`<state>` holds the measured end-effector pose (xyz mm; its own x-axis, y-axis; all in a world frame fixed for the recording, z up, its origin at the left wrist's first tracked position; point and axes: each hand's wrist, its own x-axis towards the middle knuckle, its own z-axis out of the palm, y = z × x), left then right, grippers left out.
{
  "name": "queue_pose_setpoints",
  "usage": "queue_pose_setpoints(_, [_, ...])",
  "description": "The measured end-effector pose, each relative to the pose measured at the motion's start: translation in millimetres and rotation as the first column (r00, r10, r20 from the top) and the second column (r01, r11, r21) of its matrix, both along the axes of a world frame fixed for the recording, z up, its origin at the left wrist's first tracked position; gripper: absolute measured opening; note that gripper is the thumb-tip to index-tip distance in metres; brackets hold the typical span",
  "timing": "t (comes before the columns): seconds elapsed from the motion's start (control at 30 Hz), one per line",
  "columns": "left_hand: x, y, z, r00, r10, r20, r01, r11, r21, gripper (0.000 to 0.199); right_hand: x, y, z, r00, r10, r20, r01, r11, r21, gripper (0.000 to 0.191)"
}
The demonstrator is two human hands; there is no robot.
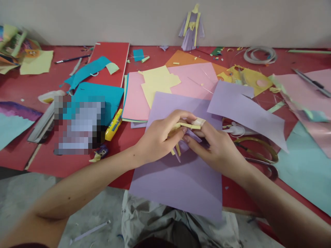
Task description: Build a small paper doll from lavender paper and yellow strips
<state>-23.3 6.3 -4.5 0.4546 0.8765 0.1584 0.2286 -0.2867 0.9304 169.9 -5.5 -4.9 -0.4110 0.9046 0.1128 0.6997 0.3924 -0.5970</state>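
Several crumpled coloured papers [15,43] lie at the far left of the red table [62,75], behind a light blue paper [12,127] with a purple edge. Next comes a pixelated patch that hides whatever lies there, overlapping teal paper [113,94]; a red board [121,62] lies behind that paper, and a yellow tube [113,124] rests just beside it. Pink sheets [136,98] follow, partly covered by a pale yellow cut-out [159,81]. The person's left hand [160,141] is curled above a large purple sheet [176,186], its thumb and fingers closed on a small purple-and-yellow paper piece [193,135]. That piece sits between the two hands, a yellow strip [190,126] across its top. Beyond them, a paper figure [190,31] in purple and yellow leans upright against the wall [144,24]. The right hand [214,144], a pale wrap round one finger, pinches the piece from the other side. Behind this hand lies a cut purple paper [258,113]; beside its wrist are scissors [274,151], their blades hidden. Farther back rests a coil of clear tubing [248,57], and at the right a light blue sheet [305,168] lies in front of pink paper [297,86] bearing a dark-gripped tool [315,84].
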Motion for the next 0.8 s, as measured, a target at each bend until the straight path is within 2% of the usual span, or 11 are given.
queue_pose_setpoints(0.17, [-0.2,0.5,2.9,0.999,-0.003,-0.041,0.004,1.000,0.020,0.026,-0.6,0.2,0.0,1.000,-0.003,-0.001,0.003,1.000,0.010,0.021])
queue_pose_setpoints(0.43, [-1.4,2.1,10.6,0.982,-0.092,-0.167,0.088,0.996,-0.027,0.028,0.4,1.0,0.6,1.000,-0.006,0.007,0.006,0.999,0.041,0.018])
queue_pose_setpoints(0.63, [-1.9,2.3,16.1,0.966,-0.086,-0.244,0.094,0.995,0.024,0.029,-0.7,1.3,2.6,0.999,0.034,-0.030,-0.031,0.995,0.093,0.006])
queue_pose_setpoints(0.8, [-1.9,2.0,16.9,0.961,-0.082,-0.264,0.091,0.995,0.025,0.029,0.0,0.6,1.7,0.999,0.033,-0.012,-0.031,0.990,0.137,0.005])
